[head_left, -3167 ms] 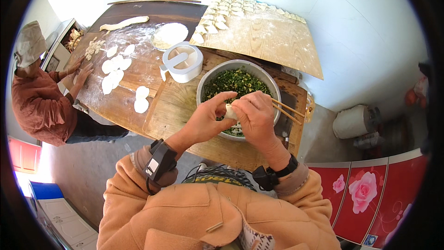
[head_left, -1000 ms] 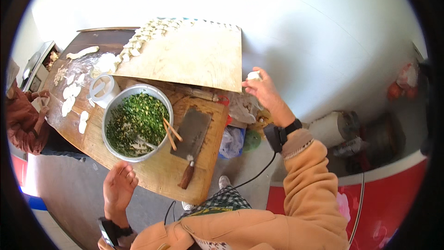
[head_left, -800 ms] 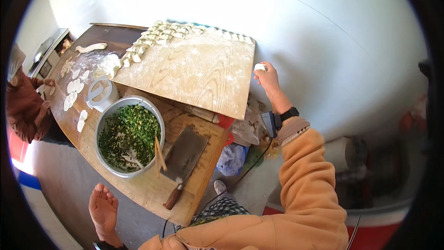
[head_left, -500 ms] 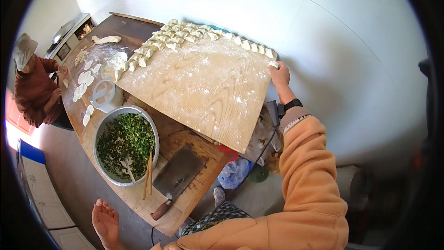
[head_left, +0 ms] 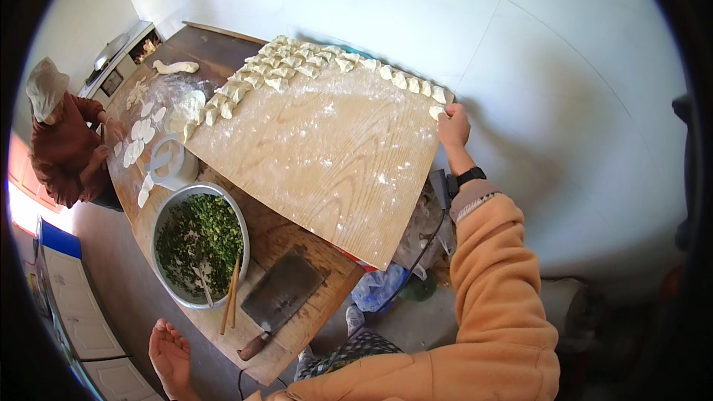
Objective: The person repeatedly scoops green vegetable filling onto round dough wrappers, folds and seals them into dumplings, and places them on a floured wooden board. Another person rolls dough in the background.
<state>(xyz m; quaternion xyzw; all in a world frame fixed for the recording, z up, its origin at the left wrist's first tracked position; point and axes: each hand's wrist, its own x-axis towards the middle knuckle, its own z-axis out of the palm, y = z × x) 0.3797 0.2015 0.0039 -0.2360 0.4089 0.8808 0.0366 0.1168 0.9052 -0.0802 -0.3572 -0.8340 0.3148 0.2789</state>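
Note:
My right hand (head_left: pixel 454 128) is stretched out to the far right corner of a floured wooden board (head_left: pixel 327 156). Its fingertips pinch a white dumpling (head_left: pixel 436 112), which is low at the board's edge, just nearer than the end of a row of dumplings (head_left: pixel 413 84). More dumplings (head_left: pixel 278 63) are packed along the board's far left side. My left hand (head_left: pixel 170 356) hangs at the lower left, off the table, palm up with loosely curled fingers and nothing in it. Closest to it is a metal bowl (head_left: pixel 248 232) of chopped green filling (head_left: pixel 200 234).
A spoon (head_left: pixel 203 282) and chopsticks (head_left: pixel 232 293) rest in the bowl. Beside it lie a cleaver (head_left: pixel 282 291) and a white plastic jug (head_left: pixel 175 167). Wrappers (head_left: pixel 141 130) and a dough roll (head_left: pixel 177 67) are on the table's left, where another person (head_left: pixel 67 141) stands.
My right hand has brought the dumpling slightly inward over the board's corner. My view has shifted a little. The other person's hand has moved over the wrappers.

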